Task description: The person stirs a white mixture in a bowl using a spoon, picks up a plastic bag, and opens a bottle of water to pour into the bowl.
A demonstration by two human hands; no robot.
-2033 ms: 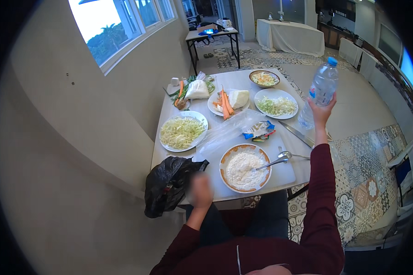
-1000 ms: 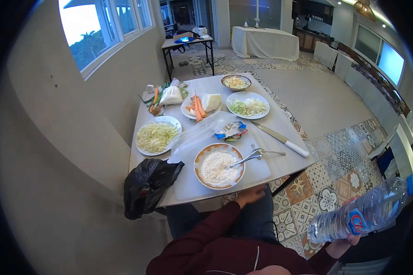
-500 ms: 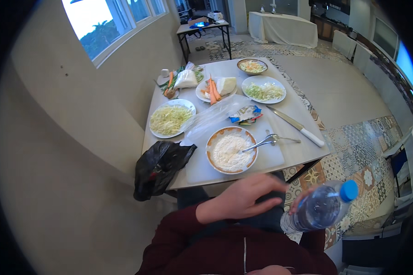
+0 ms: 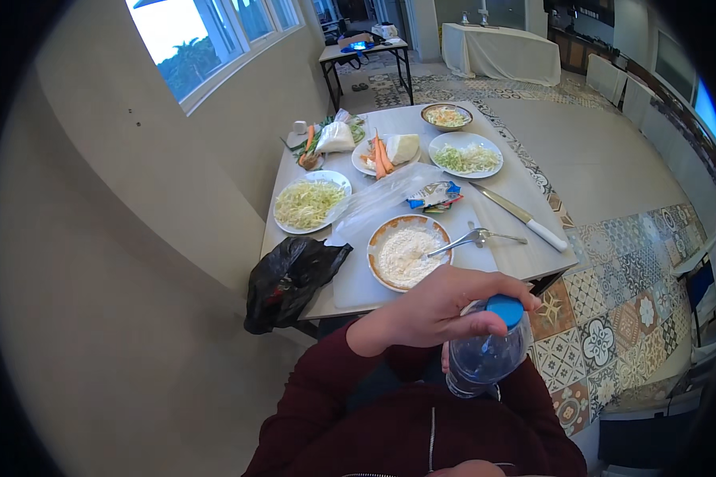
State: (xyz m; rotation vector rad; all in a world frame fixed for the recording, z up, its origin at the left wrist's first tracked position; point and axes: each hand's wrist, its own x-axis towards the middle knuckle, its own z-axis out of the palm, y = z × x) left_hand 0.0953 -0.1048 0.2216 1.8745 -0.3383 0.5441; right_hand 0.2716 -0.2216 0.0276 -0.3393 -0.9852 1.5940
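Note:
A clear plastic water bottle (image 4: 485, 362) stands a little tilted over my lap, in front of the near table edge. Thumb and fingers of my left hand (image 4: 441, 306) are closed around its blue cap (image 4: 504, 310). Most of my right hand (image 4: 445, 357) is hidden behind the bottle; a bit of a finger shows at its side, gripping the body. Just beyond my left hand, a bowl with an orange-brown rim (image 4: 371, 258) contains white flour (image 4: 406, 253). In the flour rests a metal spoon (image 4: 461, 241), its handle over the bowl's right rim.
The bowl sits on a white cutting board (image 4: 350, 294). Around it are a black plastic bag (image 4: 290, 282), a plate of shredded cabbage (image 4: 310, 203), small packets (image 4: 435, 195), a white-handled knife (image 4: 525, 219), carrots (image 4: 380, 155), a second shredded-vegetable plate (image 4: 465, 157) and a patterned bowl (image 4: 447, 118).
My right hand has brought the bottle leftward and more upright. My left hand, earlier apart from it with fingers loose, has moved right and taken hold of the blue cap.

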